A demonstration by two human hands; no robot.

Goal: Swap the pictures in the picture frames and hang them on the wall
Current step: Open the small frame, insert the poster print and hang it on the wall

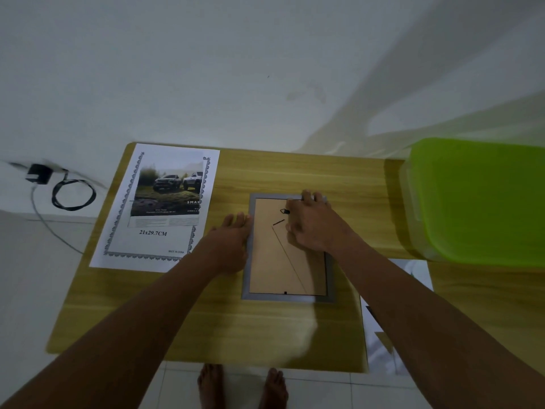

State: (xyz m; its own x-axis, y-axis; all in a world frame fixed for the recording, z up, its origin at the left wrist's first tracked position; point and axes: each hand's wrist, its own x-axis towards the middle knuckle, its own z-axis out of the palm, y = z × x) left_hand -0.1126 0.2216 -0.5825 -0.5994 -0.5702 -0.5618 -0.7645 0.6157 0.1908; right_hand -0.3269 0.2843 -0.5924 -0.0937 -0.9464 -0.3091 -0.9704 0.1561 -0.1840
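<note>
Green container point(477, 199): cut off by right edge; sheet point(377, 352) at far right: largely under right forearm point(413, 302), image illegible; picture frame point(283, 267): upper right corner covered by right hand point(312, 225); poster point(153, 208): fine print unreadable.

a smooth wood-grain table point(265, 329) with a faint sheen carries a picture frame point(289, 298) with a matt grey rim and a matt brown fibreboard backing point(274, 267), a white paper print point(159, 240) and a glossy green plastic lid point(477, 199).

I see the frame point(287, 270) on the tabletop point(206, 320), a printed sheet point(156, 208) left of it, a box point(477, 199) right of it
</note>
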